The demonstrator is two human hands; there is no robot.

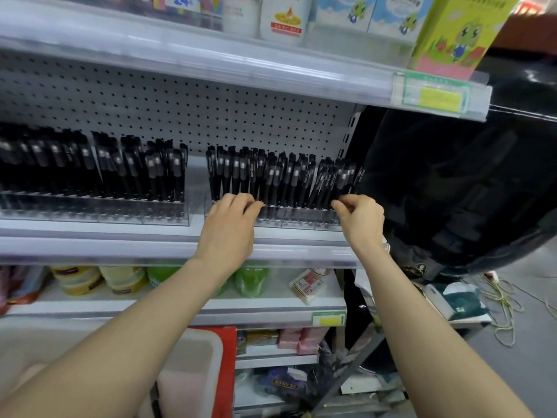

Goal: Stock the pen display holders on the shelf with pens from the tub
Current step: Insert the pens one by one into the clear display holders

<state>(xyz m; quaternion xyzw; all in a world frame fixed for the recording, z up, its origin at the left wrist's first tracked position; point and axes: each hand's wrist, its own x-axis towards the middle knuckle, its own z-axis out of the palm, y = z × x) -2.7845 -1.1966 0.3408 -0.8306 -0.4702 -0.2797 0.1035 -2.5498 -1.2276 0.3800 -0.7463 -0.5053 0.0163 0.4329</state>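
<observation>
Clamped on black pens (271, 176) (barrel print unreadable) in clear holder (295, 220) at 3 o'clock on shelf (120, 233): curled fingers (251, 203) of left hand (229, 227), pinched fingers of right hand (360, 220). Tub (212, 352) at 6 o'clock; "24" sign (180, 0) at 12.

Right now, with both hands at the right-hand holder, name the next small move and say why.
Probably press the leaning pens, which the right hand pinches at the right end of the clear holder, down and upright. They tilt, while pens further left stand straighter, and the left hand curls against those, seemingly steadying the row.
</observation>
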